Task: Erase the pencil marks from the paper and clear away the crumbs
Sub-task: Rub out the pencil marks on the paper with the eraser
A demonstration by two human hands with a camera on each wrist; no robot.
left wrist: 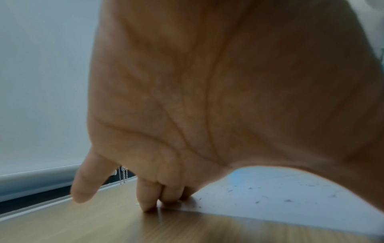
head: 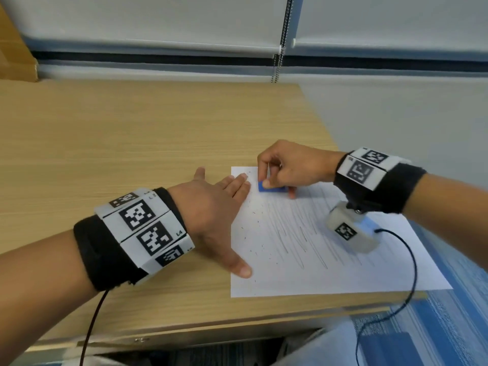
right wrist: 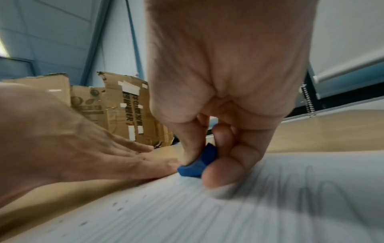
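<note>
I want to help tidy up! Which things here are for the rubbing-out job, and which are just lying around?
For the job:
- blue eraser, pinched by the right hand
- paper with pencil marks
- crumbs
- left hand, pressing the paper flat

Just lying around:
- cardboard boxes
- blind chain

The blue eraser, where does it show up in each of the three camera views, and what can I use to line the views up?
Head: blue eraser right of centre, pinched by the right hand at the paper's far left corner.
Left wrist: not in it; only the left hand pressing the paper's edge.
Right wrist: eraser low centre, between thumb and fingers.
Shared landmark: the white paper, with dark crumbs on it, appears in all three.
</note>
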